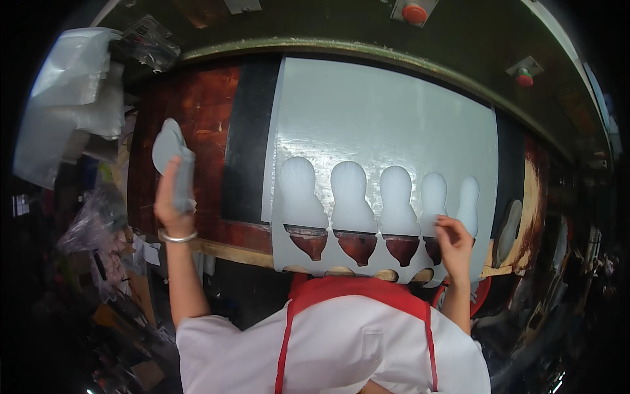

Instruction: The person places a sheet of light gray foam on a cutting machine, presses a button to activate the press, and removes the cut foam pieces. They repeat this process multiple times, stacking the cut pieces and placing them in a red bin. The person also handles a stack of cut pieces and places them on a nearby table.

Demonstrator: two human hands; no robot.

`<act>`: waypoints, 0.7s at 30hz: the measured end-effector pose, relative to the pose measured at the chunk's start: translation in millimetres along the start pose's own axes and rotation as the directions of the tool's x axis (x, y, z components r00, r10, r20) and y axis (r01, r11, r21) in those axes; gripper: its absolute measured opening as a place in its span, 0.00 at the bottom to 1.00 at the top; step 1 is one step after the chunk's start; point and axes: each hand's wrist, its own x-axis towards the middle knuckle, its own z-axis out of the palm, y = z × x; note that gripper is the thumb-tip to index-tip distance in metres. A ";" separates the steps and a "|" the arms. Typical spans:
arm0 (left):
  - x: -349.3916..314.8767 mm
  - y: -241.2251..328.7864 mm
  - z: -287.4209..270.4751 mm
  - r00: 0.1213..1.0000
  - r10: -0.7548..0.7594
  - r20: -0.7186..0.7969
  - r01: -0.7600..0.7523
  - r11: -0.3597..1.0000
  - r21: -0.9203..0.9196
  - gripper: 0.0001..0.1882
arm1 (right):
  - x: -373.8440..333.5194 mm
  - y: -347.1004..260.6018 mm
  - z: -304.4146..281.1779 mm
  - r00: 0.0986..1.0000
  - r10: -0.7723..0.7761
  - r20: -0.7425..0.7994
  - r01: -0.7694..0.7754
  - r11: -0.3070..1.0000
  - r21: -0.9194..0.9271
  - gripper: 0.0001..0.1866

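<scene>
Head view: big red-brown worktable [197,111] w/ a black mat [248,144] took up most of the frame. On it lay a wide grey sheet [387,118], its near edge cut into a row of sole-shaped holes [348,190]. Clear plastic bags [72,98] sat at far left, contents unclear. Left hand [172,197], raised off to the left, was clenched round a stack of grey sole cut-outs [172,151]. Right hand [453,243] pinched the sheet's cut edge w/ curled fingers. Two red buttons [415,13] up top.

Left hand [172,197] raised, fingers clenched; right hand [454,244] lower, fingers pinching.
</scene>
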 end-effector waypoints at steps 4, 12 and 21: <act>-48.0 -6.4 26.8 0.871 0.287 0.399 -0.308 0.951 -0.012 0.39 | -15.5 55.7 -62.6 0.893 -0.238 -0.382 -0.026 0.820 -0.571 0.18; -27.0 54.6 26.5 0.748 -0.070 0.660 -0.294 0.856 0.425 0.35 | -12.8 142.5 -168.6 0.736 -0.424 -0.527 -0.395 0.363 -0.844 0.28; 38.3 121.2 159.9 0.795 -0.140 0.590 -0.027 0.964 0.266 0.29 | -7.7 154.2 -230.6 0.811 -0.529 -0.250 0.051 0.489 -0.871 0.43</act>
